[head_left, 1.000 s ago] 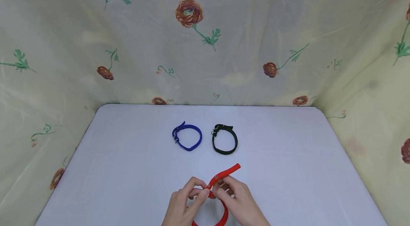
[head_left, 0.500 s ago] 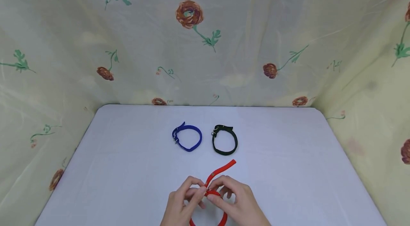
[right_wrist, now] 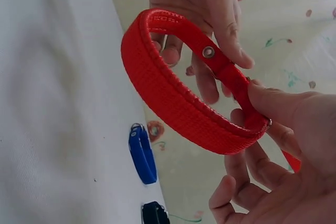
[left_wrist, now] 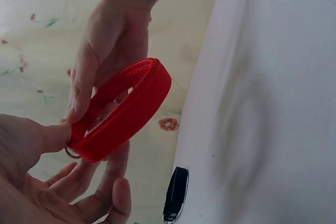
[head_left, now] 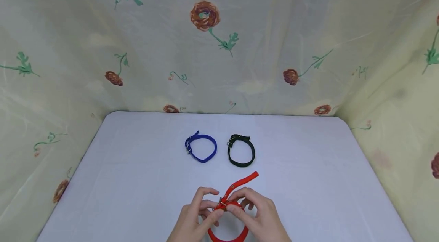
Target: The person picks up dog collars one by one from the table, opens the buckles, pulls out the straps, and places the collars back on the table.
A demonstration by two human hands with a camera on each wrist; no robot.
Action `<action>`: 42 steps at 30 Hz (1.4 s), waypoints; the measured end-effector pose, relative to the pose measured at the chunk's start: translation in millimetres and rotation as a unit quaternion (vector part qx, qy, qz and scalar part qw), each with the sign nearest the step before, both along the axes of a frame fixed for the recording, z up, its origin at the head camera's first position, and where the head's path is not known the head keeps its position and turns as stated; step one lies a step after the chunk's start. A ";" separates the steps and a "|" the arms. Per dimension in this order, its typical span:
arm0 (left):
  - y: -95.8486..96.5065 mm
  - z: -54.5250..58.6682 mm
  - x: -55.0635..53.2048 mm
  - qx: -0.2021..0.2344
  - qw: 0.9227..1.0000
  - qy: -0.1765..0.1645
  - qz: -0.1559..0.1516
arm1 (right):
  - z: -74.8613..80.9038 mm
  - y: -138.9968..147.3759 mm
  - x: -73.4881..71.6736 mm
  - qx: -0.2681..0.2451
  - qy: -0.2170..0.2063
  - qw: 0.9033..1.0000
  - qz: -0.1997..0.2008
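Observation:
Both hands hold a red collar [head_left: 242, 181] close to the front of the table, its strap end sticking up toward the far right. The left hand [head_left: 193, 215] pinches it beside the metal buckle [head_left: 222, 202], thumb in front, forefinger raised off the strap. With thumb and forefinger, the right hand [head_left: 263, 211] grips the band just right of the buckle. In the right wrist view, the wide loop of the collar [right_wrist: 173, 106] hangs between the hands, and a metal eyelet [right_wrist: 208, 52] shows on its inner side. Part of the buckle area is covered by fingers.
On the white table [head_left: 137, 181], a buckled blue collar [head_left: 215, 147] lies beyond the hands, with a buckled black collar [head_left: 253, 154] to its right. A flower-patterned cloth [head_left: 257, 55] hangs behind the table and along both sides.
The left forefinger has lifted away from the strap, and the buckle now shows between the hands. The red strap end has shifted slightly right. The blue and black collars stay in place.

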State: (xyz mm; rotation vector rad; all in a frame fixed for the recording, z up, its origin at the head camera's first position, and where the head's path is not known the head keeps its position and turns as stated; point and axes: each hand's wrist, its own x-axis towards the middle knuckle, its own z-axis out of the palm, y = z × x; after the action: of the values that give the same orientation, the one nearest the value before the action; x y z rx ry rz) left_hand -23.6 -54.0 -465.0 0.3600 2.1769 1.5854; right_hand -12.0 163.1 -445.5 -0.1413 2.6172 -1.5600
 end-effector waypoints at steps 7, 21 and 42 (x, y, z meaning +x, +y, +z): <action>-4.0 2.6 -2.5 -0.024 1.000 0.014 0.015 | 0.0 -0.4 0.3 -0.001 -0.003 0.999 -0.044; -4.8 -1.1 -5.5 -0.008 0.997 -0.054 0.050 | 0.7 -9.4 -0.6 -0.011 0.014 0.989 -0.148; -2.3 -1.1 -8.1 0.017 0.998 -0.050 0.026 | -2.8 -5.6 1.3 0.011 0.041 0.996 -0.082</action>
State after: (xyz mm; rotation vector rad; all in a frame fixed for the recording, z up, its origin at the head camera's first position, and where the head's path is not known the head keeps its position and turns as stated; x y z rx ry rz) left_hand -31.7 -56.3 -466.1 0.2305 2.1034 1.6336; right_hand -10.7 157.5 -448.3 0.0130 2.7731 -1.6055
